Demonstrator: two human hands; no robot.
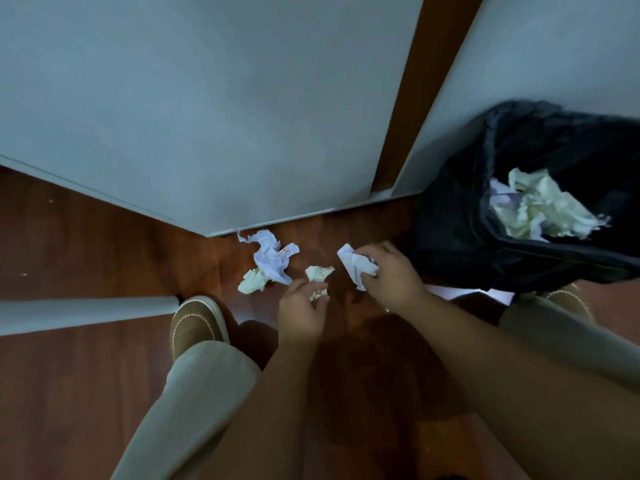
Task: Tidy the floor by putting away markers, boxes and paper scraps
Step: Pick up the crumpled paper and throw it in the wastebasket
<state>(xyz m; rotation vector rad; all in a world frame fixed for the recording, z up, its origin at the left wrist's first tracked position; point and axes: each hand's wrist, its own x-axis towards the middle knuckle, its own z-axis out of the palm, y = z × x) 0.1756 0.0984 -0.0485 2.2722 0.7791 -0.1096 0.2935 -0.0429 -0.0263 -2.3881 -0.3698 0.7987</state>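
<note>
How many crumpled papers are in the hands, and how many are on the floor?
In hands: 2, a white ball in the right hand, a small scrap in the left hand
On floor: 3, white, greenish, small
Total: 5

Both bare forearms are extended forward and down from the lower edge of the view. The left hand is held low, fingers curled around a small pale crumpled paper scrap. The right hand is set further forward and to the right, back of the hand upward, fingers closed on a larger crumpled white paper scrap.
</note>
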